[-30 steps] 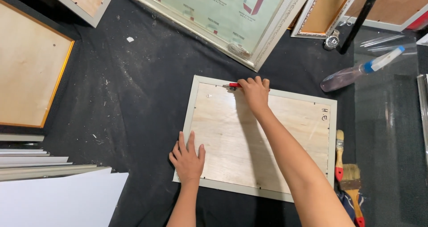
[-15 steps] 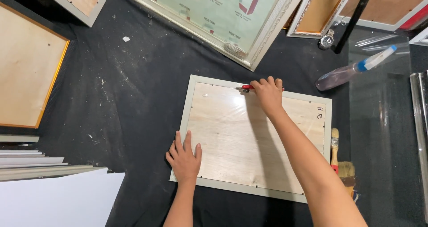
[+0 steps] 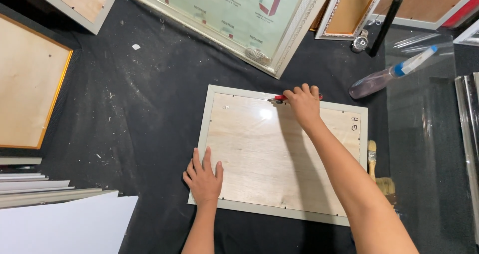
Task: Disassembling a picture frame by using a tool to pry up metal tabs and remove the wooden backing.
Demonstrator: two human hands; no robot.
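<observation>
The left hand lies flat, fingers released, on the near left corner of the picture frame, while the right hand grasps a red tool at its far edge

Your left hand presses on a picture frame with a matt pale painted border and a light plywood backing, smooth enough to catch a glare. Your right hand holds a red plastic-handled tool. Underneath lies matt black cloth, dusty and speckled.
</observation>
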